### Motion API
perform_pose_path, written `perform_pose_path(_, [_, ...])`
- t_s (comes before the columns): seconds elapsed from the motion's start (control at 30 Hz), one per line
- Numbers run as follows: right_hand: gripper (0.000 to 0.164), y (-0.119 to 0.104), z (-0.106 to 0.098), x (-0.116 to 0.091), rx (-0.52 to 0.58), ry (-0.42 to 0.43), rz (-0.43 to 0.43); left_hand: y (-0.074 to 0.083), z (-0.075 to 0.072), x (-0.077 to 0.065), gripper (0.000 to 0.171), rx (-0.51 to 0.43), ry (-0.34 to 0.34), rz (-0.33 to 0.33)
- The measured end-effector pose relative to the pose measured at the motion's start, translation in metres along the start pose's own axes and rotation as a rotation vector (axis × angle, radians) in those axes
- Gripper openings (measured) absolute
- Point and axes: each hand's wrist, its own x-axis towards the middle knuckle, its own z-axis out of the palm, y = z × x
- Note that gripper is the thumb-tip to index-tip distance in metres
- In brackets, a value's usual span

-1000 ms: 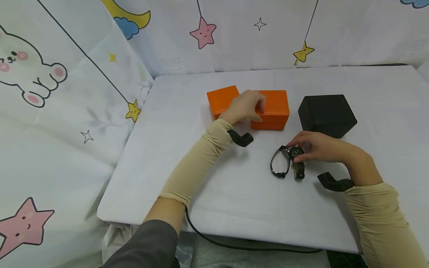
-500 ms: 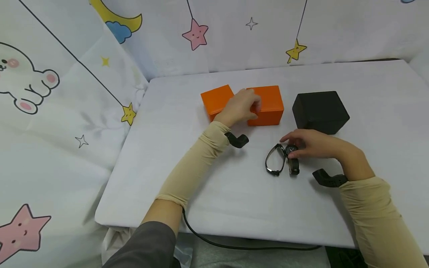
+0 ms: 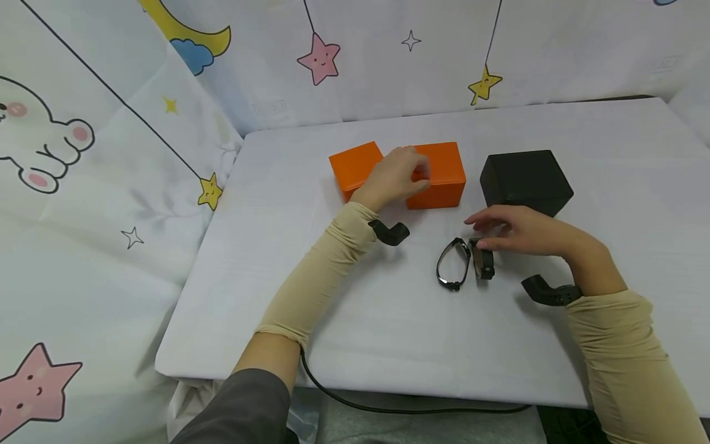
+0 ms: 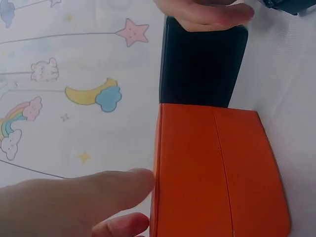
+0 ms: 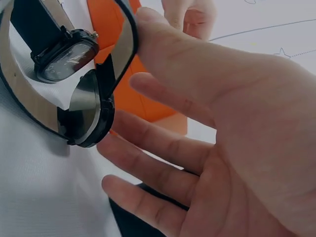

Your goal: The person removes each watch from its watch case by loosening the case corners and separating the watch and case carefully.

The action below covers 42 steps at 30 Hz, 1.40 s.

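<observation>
Two black wristwatches stand side by side on the white table. The left wristwatch [image 3: 453,265] has its strap closed in a loop. My right hand [image 3: 527,229] holds the right wristwatch [image 3: 485,264] by its upper end; in the right wrist view the thumb is on its strap [image 5: 129,47] and fingertips are beside its case [image 5: 98,121]. The other watch's dial [image 5: 69,61] shows behind it. My left hand [image 3: 392,177], fingers loosely curled and holding nothing, lies between two orange boxes; its fingertips are right at the edge of the right orange box [image 4: 192,168].
The left orange box [image 3: 355,165] is set at an angle, partly covered by my left hand. A black box [image 3: 524,179] stands to the right, behind my right hand. A black cable [image 3: 388,409] runs below the table's front edge. Printed white cloth [image 3: 360,98] hangs behind.
My right hand and the right wristwatch have shifted slightly back, away from the table's front edge. The left wristwatch and boxes stay put; the head view has shifted a little.
</observation>
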Motion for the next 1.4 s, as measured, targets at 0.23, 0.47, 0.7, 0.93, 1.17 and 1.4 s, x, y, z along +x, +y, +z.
perform_pose_path(0.23, [0.044,-0.005,-0.002,-0.002,-0.009,0.053,-0.025,0.000,0.003,0.000,0.016,0.013,0.022,-0.006])
perform_pose_path(0.47, [0.032,-0.001,-0.013,-0.020,0.058,0.199,-0.020,0.012,0.007,0.004,0.017,0.044,0.097,0.061])
perform_pose_path(0.7, [0.043,0.014,-0.031,-0.039,0.294,0.671,-0.025,0.040,0.012,0.001,0.031,0.000,0.209,0.207])
perform_pose_path(0.93, [0.089,0.064,-0.029,-0.033,0.378,0.594,0.057,0.052,0.035,-0.004,0.053,0.128,0.174,0.338])
perform_pose_path(1.17, [0.100,0.092,-0.011,-0.014,0.383,0.378,0.198,0.050,0.055,0.011,0.072,0.247,0.079,0.383])
perform_pose_path(1.4, [0.097,0.100,0.005,0.016,0.282,0.310,0.246,0.041,0.062,0.039,0.081,0.328,-0.040,0.428])
